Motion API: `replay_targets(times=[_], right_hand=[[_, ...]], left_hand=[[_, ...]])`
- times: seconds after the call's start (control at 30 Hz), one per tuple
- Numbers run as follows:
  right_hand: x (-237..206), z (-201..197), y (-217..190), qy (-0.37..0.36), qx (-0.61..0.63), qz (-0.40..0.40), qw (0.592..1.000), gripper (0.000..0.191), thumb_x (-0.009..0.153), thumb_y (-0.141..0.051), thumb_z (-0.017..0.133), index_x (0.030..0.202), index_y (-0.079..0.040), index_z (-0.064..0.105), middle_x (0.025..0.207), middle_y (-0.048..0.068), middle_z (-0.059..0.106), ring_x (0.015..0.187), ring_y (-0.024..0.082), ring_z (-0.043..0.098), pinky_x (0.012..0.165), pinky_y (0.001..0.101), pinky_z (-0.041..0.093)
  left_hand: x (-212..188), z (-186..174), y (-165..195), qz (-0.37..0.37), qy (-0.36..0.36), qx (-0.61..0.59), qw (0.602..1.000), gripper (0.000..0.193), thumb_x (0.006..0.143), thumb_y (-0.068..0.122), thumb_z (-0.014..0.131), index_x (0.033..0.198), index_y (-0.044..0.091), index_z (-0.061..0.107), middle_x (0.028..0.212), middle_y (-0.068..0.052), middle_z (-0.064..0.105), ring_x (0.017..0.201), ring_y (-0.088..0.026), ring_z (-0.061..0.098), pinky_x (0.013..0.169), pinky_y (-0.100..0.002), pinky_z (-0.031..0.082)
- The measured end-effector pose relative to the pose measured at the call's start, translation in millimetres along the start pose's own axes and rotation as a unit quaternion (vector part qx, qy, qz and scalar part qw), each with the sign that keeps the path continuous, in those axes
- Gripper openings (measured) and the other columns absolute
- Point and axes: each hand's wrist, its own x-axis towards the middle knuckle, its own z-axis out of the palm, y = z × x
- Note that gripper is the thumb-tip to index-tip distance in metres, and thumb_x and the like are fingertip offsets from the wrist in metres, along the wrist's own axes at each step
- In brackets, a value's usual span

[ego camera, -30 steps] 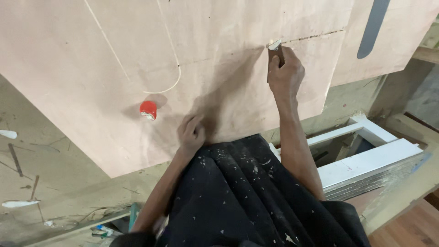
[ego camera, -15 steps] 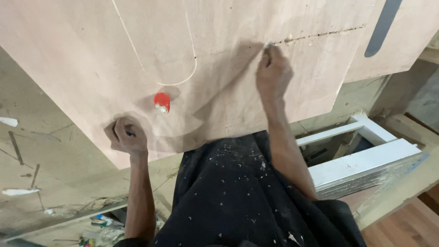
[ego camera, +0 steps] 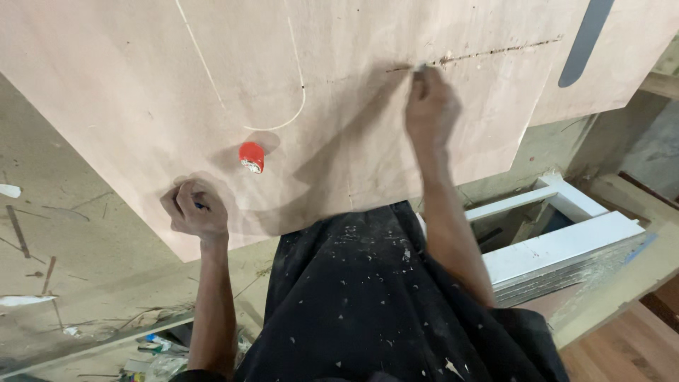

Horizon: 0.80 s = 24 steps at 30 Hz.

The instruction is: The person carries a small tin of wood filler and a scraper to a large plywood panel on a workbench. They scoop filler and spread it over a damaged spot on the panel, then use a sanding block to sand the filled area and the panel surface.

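Dusty concrete floor [ego camera: 78, 233] with wood scraps, stacked white boards [ego camera: 559, 247], wooden flooring [ego camera: 622, 346] at right.

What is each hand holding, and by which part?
Left hand is fisted around something small and dark; right hand pinches a small tool against the plywood sheet. Grip points hidden.

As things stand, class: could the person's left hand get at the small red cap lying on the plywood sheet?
Probably yes. The left hand rests closed on the plywood sheet, just below and left of the red cap, with only bare board between them. It seems to grip something small and dark, which might hinder picking up.
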Motion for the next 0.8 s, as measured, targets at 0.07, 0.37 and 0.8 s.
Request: replay_targets(times=[0.07, 0.37, 0.8], right_hand=[[-19.6, 19.5, -14.7, -0.01, -0.004, -0.069, 0.998, 0.012, 0.097, -0.005, 0.069, 0.108, -0.005, 0.074, 0.077, 0.013, 0.072, 0.064, 0.024, 0.068, 0.055, 0.0387, 0.052], [-32.1, -58.9, -3.6, -0.181, 0.555, 0.241, 0.775, 0.047, 0.08, 0.006, 0.059, 0.125, -0.008, 0.058, 0.108, 0.012, 0.071, 0.093, 0.027, 0.076, 0.078, 0.0469, 0.065], [-86.9, -96.5, 178.8, -0.017, 0.808, 0.288, 0.513, 0.036, 0.095, -0.001, 0.076, 0.127, -0.007, 0.063, 0.118, 0.008, 0.069, 0.1, 0.02, 0.067, 0.081, 0.0363, 0.052]], left_hand=[[1.6, -0.6, 0.1, 0.015, 0.005, -0.014, 1.0, 0.017, 0.092, -0.007, 0.062, 0.107, 0.0, 0.067, 0.1, -0.013, 0.058, 0.075, -0.026, 0.066, 0.054, -0.037, 0.052], [-20.7, 2.9, -30.5, -0.023, 0.012, 0.036, 0.999, 0.023, 0.086, -0.004, 0.062, 0.104, 0.008, 0.07, 0.098, -0.012, 0.064, 0.068, -0.024, 0.065, 0.051, -0.037, 0.051], [3.3, 33.0, 162.2, -0.074, 0.023, -0.345, 0.935, 0.022, 0.094, -0.012, 0.046, 0.107, -0.003, 0.061, 0.1, -0.013, 0.061, 0.061, -0.015, 0.057, 0.057, -0.027, 0.051]])
